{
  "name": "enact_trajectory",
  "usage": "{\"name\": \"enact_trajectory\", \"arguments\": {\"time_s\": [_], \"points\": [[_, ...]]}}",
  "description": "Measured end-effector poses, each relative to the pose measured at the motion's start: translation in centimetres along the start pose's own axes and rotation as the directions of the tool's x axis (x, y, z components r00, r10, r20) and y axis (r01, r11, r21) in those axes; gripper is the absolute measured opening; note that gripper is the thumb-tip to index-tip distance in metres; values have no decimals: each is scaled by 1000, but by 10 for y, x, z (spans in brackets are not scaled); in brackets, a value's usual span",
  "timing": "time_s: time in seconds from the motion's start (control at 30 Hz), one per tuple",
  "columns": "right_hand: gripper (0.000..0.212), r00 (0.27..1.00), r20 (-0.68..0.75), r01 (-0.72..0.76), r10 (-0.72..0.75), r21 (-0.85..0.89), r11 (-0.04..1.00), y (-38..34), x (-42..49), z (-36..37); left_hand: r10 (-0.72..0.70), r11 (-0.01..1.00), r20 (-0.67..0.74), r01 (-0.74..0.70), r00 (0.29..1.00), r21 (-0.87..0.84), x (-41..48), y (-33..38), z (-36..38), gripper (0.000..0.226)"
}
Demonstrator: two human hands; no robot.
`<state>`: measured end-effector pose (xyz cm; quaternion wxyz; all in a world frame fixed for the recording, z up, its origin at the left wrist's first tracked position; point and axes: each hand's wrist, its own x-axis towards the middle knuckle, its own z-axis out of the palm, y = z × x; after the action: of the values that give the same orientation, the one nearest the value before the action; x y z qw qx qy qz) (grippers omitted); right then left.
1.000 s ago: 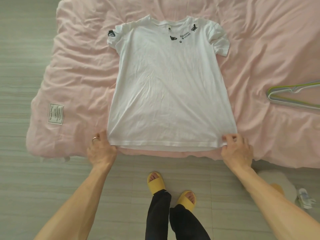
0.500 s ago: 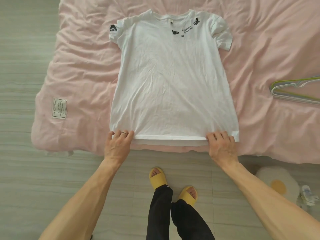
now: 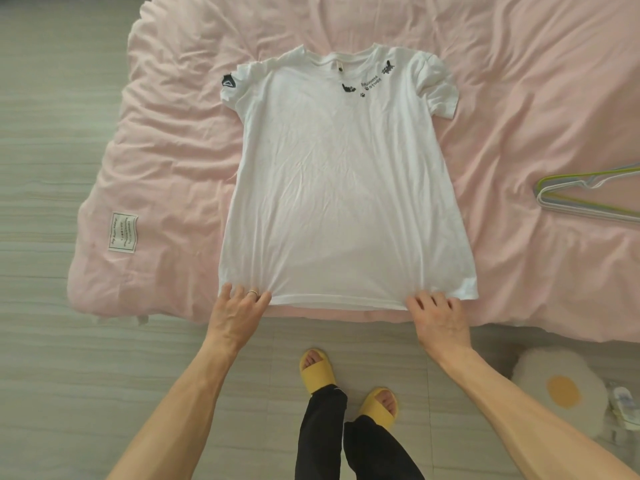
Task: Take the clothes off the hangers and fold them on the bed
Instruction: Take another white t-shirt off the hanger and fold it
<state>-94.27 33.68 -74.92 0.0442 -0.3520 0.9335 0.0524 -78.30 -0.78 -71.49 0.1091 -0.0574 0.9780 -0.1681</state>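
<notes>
Head view: the pink bed [image 3: 519, 98] spreads beyond both hands. The white T-shirt [image 3: 346, 185] lies flat on it, collar farthest from them. Hangers [image 3: 588, 199] lie well right of the right hand [image 3: 440, 320], which pinches the hem. The left hand [image 3: 239, 313] grips the hem's left corner.

the left hand [image 3: 237, 315] wears a thin, pale metal ring [image 3: 253, 292] on one finger. the right hand [image 3: 440, 320] and both forearms are bare to the frame's edge. the legs are in loose black trousers [image 3: 322, 438], with a thin pale line at one hem. the feet wear chunky yellow open-toed slides, the left sandal [image 3: 317, 370] and the right sandal [image 3: 379, 407].
</notes>
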Motion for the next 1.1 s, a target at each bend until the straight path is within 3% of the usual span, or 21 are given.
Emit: {"name": "enact_trajectory", "arguments": {"time_s": [0.07, 0.13, 0.2, 0.27, 0.37, 0.4, 0.47, 0.57, 0.7, 0.93, 1.1], "points": [[32, 989, 145, -25, 25, 0, 1000, -5, 15, -12, -17, 1000, 94, 19, 995, -24, 12, 5, -8, 37], [21, 961, 278, -11, 7, 11, 1000, -7, 33, -27, 1, 999, 261, 8, 965, -32, 24, 12, -27, 34], [32, 963, 268, -3, -16, 70, 998, -10, 48, -35, -1, 996, 350, 32, 937, -82, 39, 15, -38, 29], [36, 994, 113, -11, -12, 198, 980, -14, 59, -40, 40, 985, 255, 5, 966, -171, 52, 21, -48, 20], [30, 988, -135, -38, 78, 281, 959, -19, 80, -39, 35, 936, -130, -78, 991, -342, 78, 41, -49, 29], [36, 986, -136, -55, 97, 283, 957, -21, 90, -38, -24, 902, -163, -49, 986, -430, 90, 48, -51, 40], [62, 994, 11, -105, 106, 275, 956, -21, 102, -38, -104, 846, -37, 69, 994, -529, 110, 57, -56, 59], [79, 941, 312, -205, 133, 211, 956, -7, 109, -24, -107, 837, 271, 233, 957, -494, 123, 59, -41, 67], [84, 875, 459, -263, 155, 181, 948, 17, 103, -23, -155, 831, 444, 360, 883, -425, 106, 52, -30, 65], [63, 884, 409, -305, 225, 142, 942, 49, 135, -96, -263, 876, 426, 399, 866, -270, 144, 37, -102, 39], [54, 884, 363, -418, 294, 335, 844, 91, 200, -141, -248, 844, 352, 379, 903, -379, 220, 25, -153, 45]]}}
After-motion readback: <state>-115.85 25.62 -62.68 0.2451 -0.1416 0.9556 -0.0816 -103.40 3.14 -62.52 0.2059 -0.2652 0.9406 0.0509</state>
